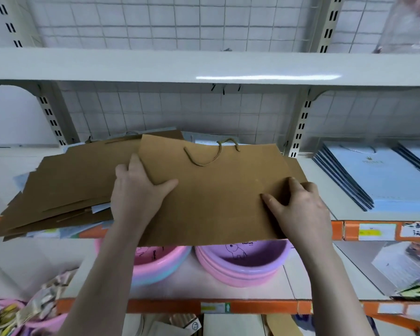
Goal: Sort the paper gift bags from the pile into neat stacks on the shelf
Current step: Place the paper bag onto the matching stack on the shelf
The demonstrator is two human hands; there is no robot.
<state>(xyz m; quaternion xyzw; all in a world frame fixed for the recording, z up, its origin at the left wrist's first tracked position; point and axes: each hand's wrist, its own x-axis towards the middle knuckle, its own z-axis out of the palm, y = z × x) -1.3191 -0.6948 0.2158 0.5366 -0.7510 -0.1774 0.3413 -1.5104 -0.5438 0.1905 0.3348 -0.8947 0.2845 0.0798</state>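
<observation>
Both hands hold one flat brown kraft bag (211,192) over the shelf's (320,214) front edge: the left hand (136,190) pinches its left side, thumb on top, and the right hand (298,204) pinches its right side. Its twisted cord handle (211,152) lies toward the shelf's back. I'd say sorting is barely half done: blue bags (378,173) sit stacked at the right end, while a jumbled brown pile (68,185) remains toward the left end.
</observation>
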